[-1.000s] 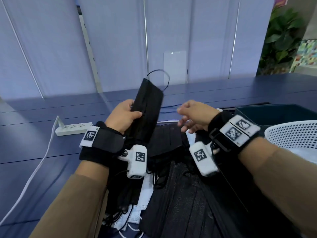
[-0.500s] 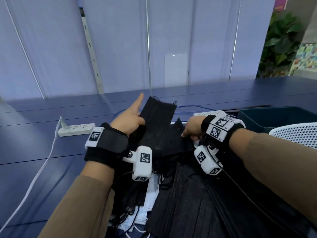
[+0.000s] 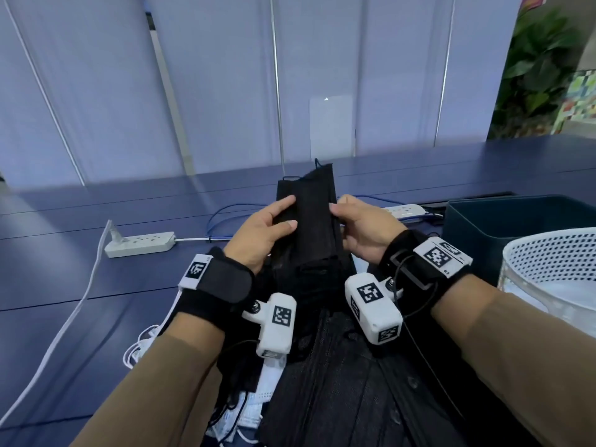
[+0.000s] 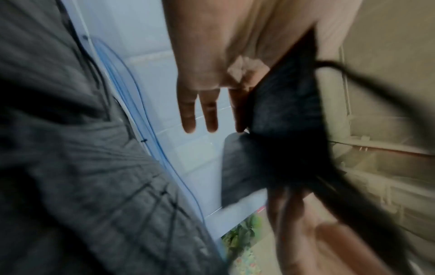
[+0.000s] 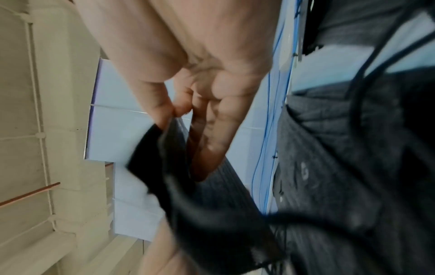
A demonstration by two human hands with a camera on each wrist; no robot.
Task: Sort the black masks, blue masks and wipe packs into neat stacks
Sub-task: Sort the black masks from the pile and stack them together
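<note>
A small bundle of black masks [image 3: 309,217] stands upright between my two hands above the table. My left hand [image 3: 285,214] grips its left side, with the thumb across the front. My right hand [image 3: 337,211] pinches its right edge; in the right wrist view the thumb and forefinger meet on the black masks [image 5: 164,148]. In the left wrist view the black masks [image 4: 282,121] sit against my left hand's fingers [image 4: 200,111], which are mostly straight. A loose heap of black masks [image 3: 329,375] lies under my wrists. Blue masks [image 3: 248,414] show at its near left edge.
A white power strip [image 3: 138,243] with its cable lies to the left on the dark blue table [image 3: 80,285]. A second strip [image 3: 403,210] lies behind my right hand. A dark bin [image 3: 516,221] and a white perforated basket [image 3: 554,262] stand at the right.
My left hand brought the raised black mask down onto the heap. My right hand came in from the right, and both hands now hold a bundle of black masks upright.
</note>
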